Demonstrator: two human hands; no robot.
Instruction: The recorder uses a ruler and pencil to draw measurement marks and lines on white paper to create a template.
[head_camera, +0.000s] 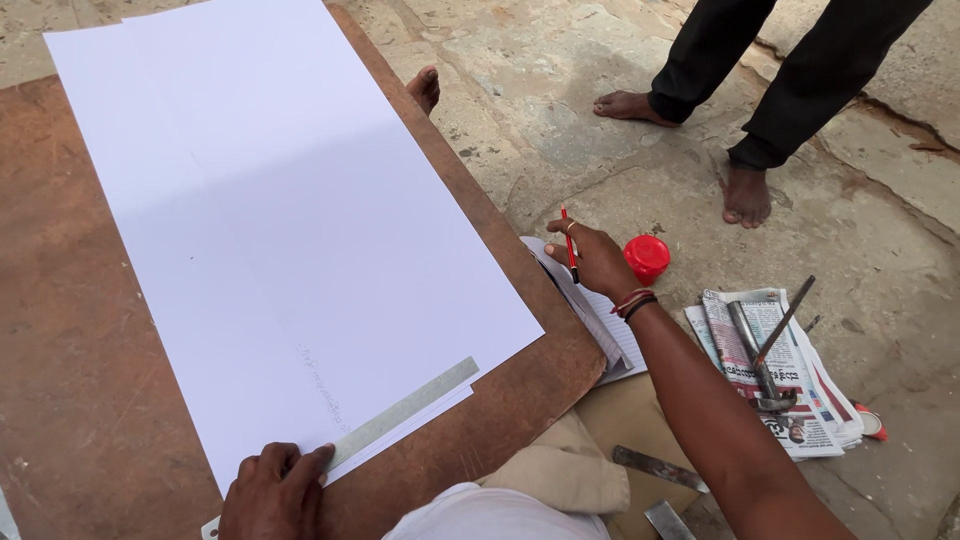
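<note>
- On the brown counter (60, 330): big white paper sheets (270, 220), stacked, covering most of the top, lower corner near the counter's rounded edge.
- Metal ruler (400, 412) lies slanted across the sheets' lower edge, w/ faint pencil marks just above it.
- Left hand (272, 492) at bottom of view, fingers pressed flat down on the ruler's near end; grip not wrapped round anything.
- Right hand (592, 258) off the counter's right edge, over an open lined notebook (612, 335); grip pinching a red pencil (569, 245), tip pointing up & away. Beaded bands on the wrist.
- Red round cap (647, 257) on the stone floor, just beside the right hand.
- Folded newspaper (790, 385) further right, w/ metal compass-type tool (765, 350) lying on it.
- Metal strips (660, 468) near the person's knee.
- Another person's bare feet (745, 195) & dark trousers at top right, well apart from the paper.
</note>
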